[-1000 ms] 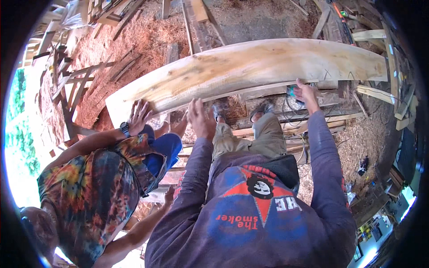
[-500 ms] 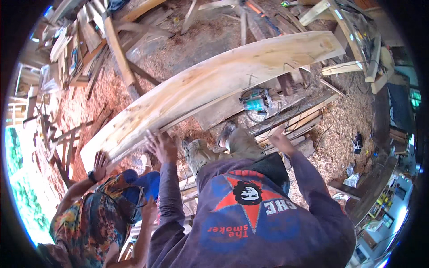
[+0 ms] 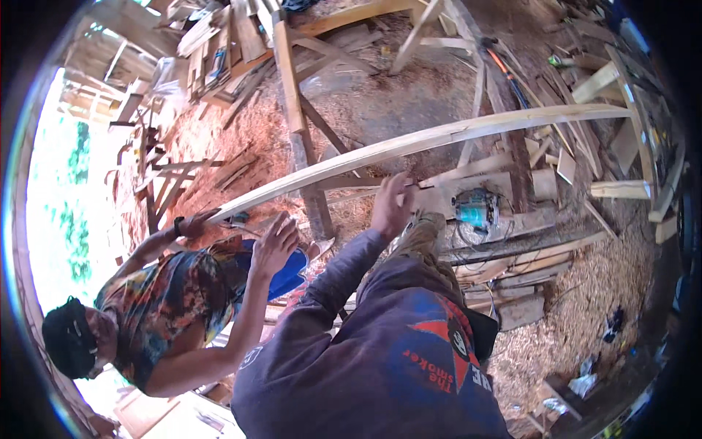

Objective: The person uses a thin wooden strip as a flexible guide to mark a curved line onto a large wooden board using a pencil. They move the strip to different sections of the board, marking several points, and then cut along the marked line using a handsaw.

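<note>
A long curved wooden plank [image 3: 409, 143] stretches from the left toward the far right, its narrow edge now facing up. My left hand [image 3: 393, 205] is raised on the near side of the plank, apart from it, with fingers loosely bent and spread. A thin dark piece shows beside its fingertips; whether I touch it is unclear. My right hand is out of sight. At the plank's left end is a co-worker's hand [image 3: 194, 224]. That person's other hand [image 3: 274, 245] is lifted in the air between us.
A teal and black power tool [image 3: 474, 211] with a cable lies on boards to the right of my legs. Stacked planks [image 3: 526, 267] lie nearer. A wooden post [image 3: 289, 77] stands beyond the plank. Shavings [image 3: 559, 322] cover the ground, and timber frames stand at the far right.
The plank has tipped from showing its broad face to showing its edge. My left hand has come off it and moved right. My right hand has left the view. The co-worker's second hand has risen.
</note>
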The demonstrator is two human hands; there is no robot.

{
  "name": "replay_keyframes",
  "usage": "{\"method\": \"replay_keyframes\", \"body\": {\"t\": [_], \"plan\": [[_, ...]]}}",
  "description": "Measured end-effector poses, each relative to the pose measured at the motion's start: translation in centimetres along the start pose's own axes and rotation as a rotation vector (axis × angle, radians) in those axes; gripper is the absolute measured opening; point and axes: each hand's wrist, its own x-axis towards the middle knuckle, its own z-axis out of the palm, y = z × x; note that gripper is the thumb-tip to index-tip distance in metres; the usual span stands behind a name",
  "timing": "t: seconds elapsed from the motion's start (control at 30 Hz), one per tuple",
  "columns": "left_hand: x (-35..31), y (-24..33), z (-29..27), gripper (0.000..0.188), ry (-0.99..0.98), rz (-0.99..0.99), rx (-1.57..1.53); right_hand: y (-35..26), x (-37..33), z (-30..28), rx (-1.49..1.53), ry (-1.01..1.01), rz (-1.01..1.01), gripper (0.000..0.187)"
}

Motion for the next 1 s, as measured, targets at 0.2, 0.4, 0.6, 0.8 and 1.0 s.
{"method": "replay_keyframes", "body": {"t": [0.2,0.4,0.6,0.8,1.0], "plan": [[-0.5,-8.5,-2.5,0.054,0.543,-0.839,-0.994,-10.7,-0.1,2.3,-0.813,-0.054,-0.693,0.027],[3.1,-11.2,-2.8,0.063,0.710,-0.953,-1.145,-23.6,2.2,0.6,-1.306,0.176,-1.434,0.020],[6.3,-10.6,-2.5,0.064,0.645,-0.896,-1.080,-42.7,-6.3,2.0,-0.126,-0.030,-0.626,0.026],[7.5,-12.3,-1.7,0.066,0.934,-0.937,-1.479,-45.7,-14.1,4.8,-0.220,-0.145,-0.625,0.022],[8.4,-12.5,-2.6,0.070,0.873,-0.945,-1.539,-39.6,-12.2,3.5,-0.723,-0.099,-0.917,0.031]]}}
